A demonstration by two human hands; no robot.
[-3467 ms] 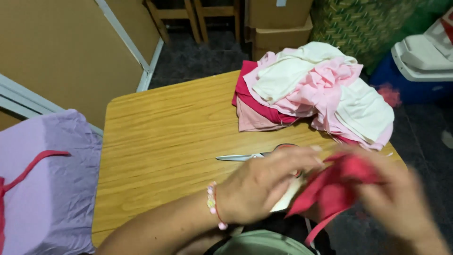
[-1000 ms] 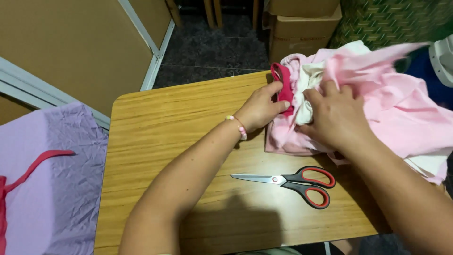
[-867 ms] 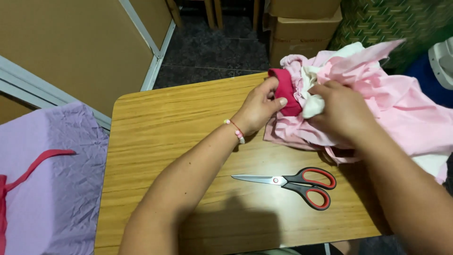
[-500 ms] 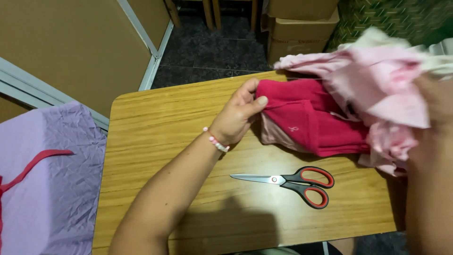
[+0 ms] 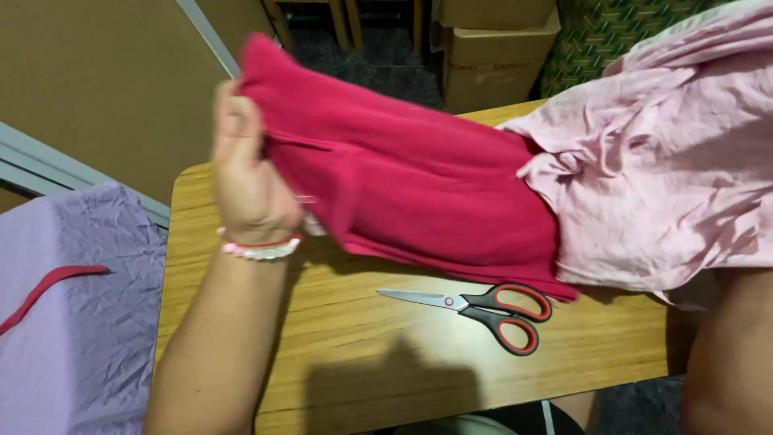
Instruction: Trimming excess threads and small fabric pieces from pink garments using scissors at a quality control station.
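Crimson cloth (image 5: 411, 193) filled the head view, lifted off the wooden table (image 5: 386, 354) and stretched out wide! The left hand (image 5: 245, 173) had its fingers curled tight round the cloth's upper corner, above the table's far left edge, likely to pull the fabric open and flat. Pale pink fabric (image 5: 660, 169) draped over the cloth's right end, hiding the right hand completely, so its grip could not be told; only a forearm showed past the table's right edge. 1 pair of red-and-black scissors (image 5: 483, 304) lay shut on the table, just under the cloth's hanging hem. Lilac fabric (image 5: 72, 314) sat left of the table.
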